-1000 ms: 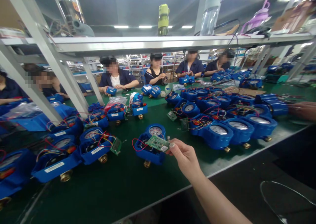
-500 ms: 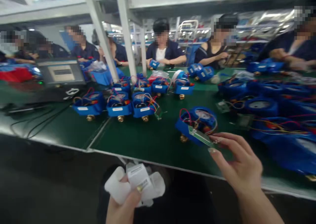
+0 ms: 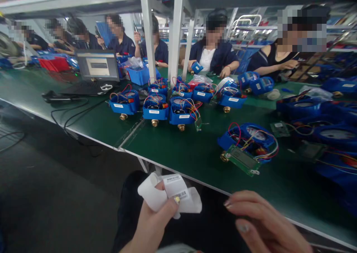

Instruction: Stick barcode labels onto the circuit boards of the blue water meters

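Note:
My left hand [image 3: 156, 217] grips a curled strip of white barcode labels [image 3: 174, 188], held over my lap below the table edge. The thumb presses on the strip near a printed barcode. My right hand [image 3: 267, 223] is by the table's front edge, fingers apart, with nothing between them. Just beyond it, a green circuit board with a display [image 3: 242, 160] leans against a blue water meter [image 3: 251, 134]. Colored wires run from the board into the meter's open housing. A brass fitting [image 3: 224, 156] sticks out at the meter's front left.
More blue meters [image 3: 182, 112] with white labels stand in rows at mid-table. Others are piled at the right [image 3: 337, 134]. A laptop [image 3: 97, 69] and a black handheld device [image 3: 60, 96] with cables lie left. White shelf posts [image 3: 177, 37] rise behind. Several co-workers sit across the table.
My right hand has let go of the circuit board and drawn back toward me. The board now rests against the meter, display facing up. The view has swung left.

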Demonstrator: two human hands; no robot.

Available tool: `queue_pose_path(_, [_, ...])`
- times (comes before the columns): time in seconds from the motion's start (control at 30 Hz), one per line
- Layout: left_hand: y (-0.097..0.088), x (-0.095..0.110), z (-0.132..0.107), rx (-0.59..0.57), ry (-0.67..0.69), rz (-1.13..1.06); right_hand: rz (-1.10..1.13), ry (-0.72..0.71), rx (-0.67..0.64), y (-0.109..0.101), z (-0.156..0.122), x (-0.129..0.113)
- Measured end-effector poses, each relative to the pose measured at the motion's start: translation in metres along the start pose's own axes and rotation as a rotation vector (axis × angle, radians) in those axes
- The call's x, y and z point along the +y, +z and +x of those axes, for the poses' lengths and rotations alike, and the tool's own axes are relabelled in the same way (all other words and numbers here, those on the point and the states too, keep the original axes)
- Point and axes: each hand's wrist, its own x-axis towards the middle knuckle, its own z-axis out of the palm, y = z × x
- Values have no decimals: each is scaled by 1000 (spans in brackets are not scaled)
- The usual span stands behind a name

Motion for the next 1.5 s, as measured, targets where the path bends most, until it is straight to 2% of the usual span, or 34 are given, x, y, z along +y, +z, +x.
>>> queue_pose_path(0.1, [-1,-3,-1,-8,18,4,176,-89,-150,34,18,-21])
queue_pose_path(0.23, [-2,1,-6,-79,94,41,245,-112,-173,60,24,-26])
queue_pose_path(0.33, [-3,6,-9,-55,120,22,250,-122,-215,62,19,-22])
queue_pose_path(0.43, [-6,9,-8,34,129,-31,244,-113,-319,60,14,-19])
queue_pose_path(0.53, [-10,11,-3,46,159,6,228,-101,-408,60,12,-16])
queue_pose_path(0.67, [-10,18,2,140,217,5,216,-74,-441,61,8,-12])
queue_pose_path(0.83, [-7,28,3,196,247,-31,239,-40,-480,58,4,-8])
queue_pose_path(0.93, [-8,28,4,201,253,-19,327,27,-418,57,3,-9])
queue_pose_path(1.03, [-5,24,2,134,233,77,433,74,-250,59,8,-15])
queue_pose_path(1.13, [1,19,-2,97,213,207,424,55,-105,60,20,-23])
queue_pose_path(1.33, [6,13,-4,86,206,356,280,-49,-2,64,32,-26])
queue_pose_path(1.5, [3,2,3,125,198,267,258,-105,76,65,27,-21])
